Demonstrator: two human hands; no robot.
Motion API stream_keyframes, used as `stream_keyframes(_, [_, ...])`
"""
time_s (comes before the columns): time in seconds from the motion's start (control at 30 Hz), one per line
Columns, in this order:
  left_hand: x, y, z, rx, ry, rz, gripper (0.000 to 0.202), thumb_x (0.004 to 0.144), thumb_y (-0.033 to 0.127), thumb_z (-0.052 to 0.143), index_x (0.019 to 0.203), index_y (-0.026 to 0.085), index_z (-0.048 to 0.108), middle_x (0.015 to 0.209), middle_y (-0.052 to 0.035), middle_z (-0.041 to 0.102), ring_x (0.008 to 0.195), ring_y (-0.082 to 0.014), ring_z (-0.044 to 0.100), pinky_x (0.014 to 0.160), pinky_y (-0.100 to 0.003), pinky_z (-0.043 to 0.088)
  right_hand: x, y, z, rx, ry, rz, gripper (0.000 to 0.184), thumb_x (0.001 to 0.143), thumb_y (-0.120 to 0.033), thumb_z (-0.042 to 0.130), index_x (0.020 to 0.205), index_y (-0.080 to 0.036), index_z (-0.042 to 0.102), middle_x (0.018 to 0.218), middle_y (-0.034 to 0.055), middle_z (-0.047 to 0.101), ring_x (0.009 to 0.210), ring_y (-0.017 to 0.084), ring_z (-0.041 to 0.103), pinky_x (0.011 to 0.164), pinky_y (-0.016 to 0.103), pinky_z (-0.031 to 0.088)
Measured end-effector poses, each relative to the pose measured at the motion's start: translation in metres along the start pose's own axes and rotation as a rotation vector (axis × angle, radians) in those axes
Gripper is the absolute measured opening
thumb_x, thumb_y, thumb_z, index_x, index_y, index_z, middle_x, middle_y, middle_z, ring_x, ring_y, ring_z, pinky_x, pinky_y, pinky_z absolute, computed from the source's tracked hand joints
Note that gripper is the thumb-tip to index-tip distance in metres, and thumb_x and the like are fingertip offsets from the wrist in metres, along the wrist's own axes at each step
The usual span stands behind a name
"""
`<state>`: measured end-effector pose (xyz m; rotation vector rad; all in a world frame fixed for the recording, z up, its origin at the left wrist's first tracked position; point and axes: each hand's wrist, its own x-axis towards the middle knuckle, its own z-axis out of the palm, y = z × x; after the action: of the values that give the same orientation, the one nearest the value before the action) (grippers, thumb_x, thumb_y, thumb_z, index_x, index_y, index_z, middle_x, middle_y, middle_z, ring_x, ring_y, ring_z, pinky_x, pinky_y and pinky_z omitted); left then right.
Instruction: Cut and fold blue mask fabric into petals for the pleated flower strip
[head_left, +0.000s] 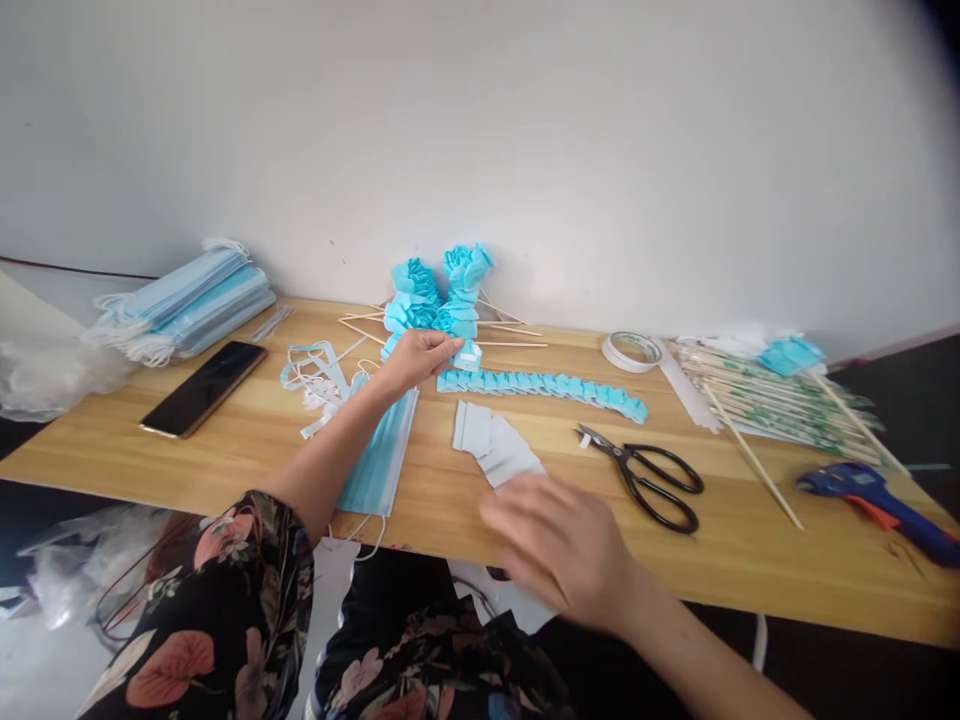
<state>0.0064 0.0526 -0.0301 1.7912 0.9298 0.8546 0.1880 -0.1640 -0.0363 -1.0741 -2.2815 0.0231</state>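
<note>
My left hand (424,358) reaches to the back of the table, thumb and fingers pinched on a small light-blue fabric piece (469,356) with a whitish patch. Right behind it stand ruffled blue fabric flowers (424,300) on thin sticks. My right hand (566,545) is smeared by motion near the front edge, its fingers loosely apart and nothing visible in them. Just beyond those fingers lies an overlapping row of pale grey fabric pieces (502,445). A row of overlapping blue pieces (544,384) stretches across the table behind. Under my left forearm rests a blue face mask (382,460).
Stacked masks (195,300), a phone (202,388) and white scraps (322,392) lie left. Rightward are black-handled scissors (645,475), a tape roll (630,351), bundled wooden sticks (780,405), a blue-petalled stick (791,355) and a blue glue gun (877,500). A wall rises behind.
</note>
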Motion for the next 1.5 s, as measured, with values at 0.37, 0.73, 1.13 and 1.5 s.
stream_keyframes(0.37, [-0.008,0.012,0.011,0.185,-0.340,0.027,0.051,0.085,0.056,0.052,0.052,0.017,0.047,0.046,0.0029,0.043,0.045,-0.0079,0.036,0.048,-0.023,0.028,0.018,0.031,0.034,-0.252,-0.299,0.103,0.019,0.092,-0.027,0.058,0.108,-0.018,0.065,0.108,0.0115,0.066,0.096,0.027,0.059,0.076,0.039,0.054])
stream_keyframes(0.73, [-0.029,-0.001,0.033,0.780,-0.255,0.114,0.039,0.085,0.039,0.049,0.052,0.018,0.056,0.054,-0.0039,0.057,0.049,-0.0136,0.040,0.052,-0.028,0.019,-0.021,0.036,-0.014,-0.001,-0.223,-0.030,0.019,0.089,-0.027,0.062,0.105,-0.017,0.067,0.118,0.0103,0.068,0.115,0.026,0.058,0.098,0.043,0.051])
stream_keyframes(1.13, [-0.082,0.010,-0.023,0.979,-0.340,-0.082,0.038,0.092,0.047,0.039,0.093,0.024,0.070,0.098,-0.0040,0.073,0.088,-0.0252,0.064,0.071,-0.031,0.039,-0.082,0.095,-0.068,-0.355,0.039,0.252,0.025,0.095,-0.017,0.051,0.115,-0.019,0.065,0.104,0.0107,0.072,0.093,0.025,0.065,0.082,0.041,0.054])
stream_keyframes(1.5, [-0.098,-0.026,-0.025,0.944,-0.142,0.020,0.034,0.093,0.040,0.042,0.104,0.020,0.067,0.089,-0.0055,0.067,0.081,-0.0216,0.062,0.073,-0.031,0.044,-0.106,0.112,-0.057,-0.340,-0.120,0.445,0.035,0.096,-0.028,0.049,0.130,-0.021,0.057,0.122,0.0109,0.066,0.109,0.027,0.062,0.093,0.044,0.051])
